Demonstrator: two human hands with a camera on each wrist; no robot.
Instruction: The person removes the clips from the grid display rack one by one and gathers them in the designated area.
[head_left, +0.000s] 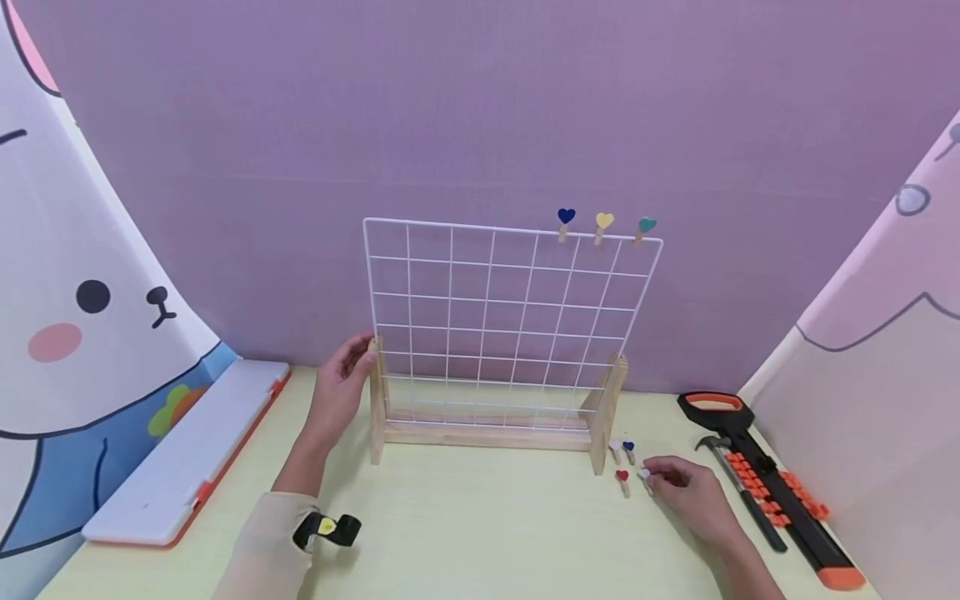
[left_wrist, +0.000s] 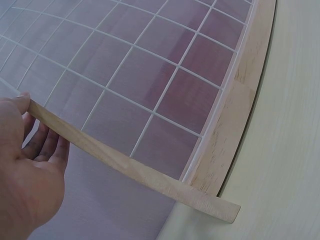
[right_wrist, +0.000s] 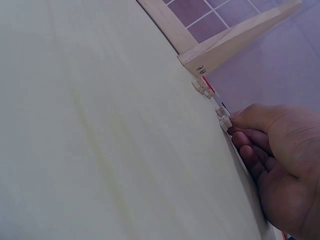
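Heart clips (head_left: 604,222), three on grid (head_left: 487,301), four off

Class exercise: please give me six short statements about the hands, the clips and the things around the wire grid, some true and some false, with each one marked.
1. On the wire grid, the yellow-heart clip sits between a navy-heart clip and a green-heart clip. True.
2. The left hand touches nothing. False: it grips the left wooden post.
3. The right hand pinches a white-heart clip. True.
4. The red-heart clip is fastened to the grid. False: it lies on the table.
5. In the head view, the hammer lies right of the right hand. True.
6. There, the white case lies right of the grid. False: it lies left.
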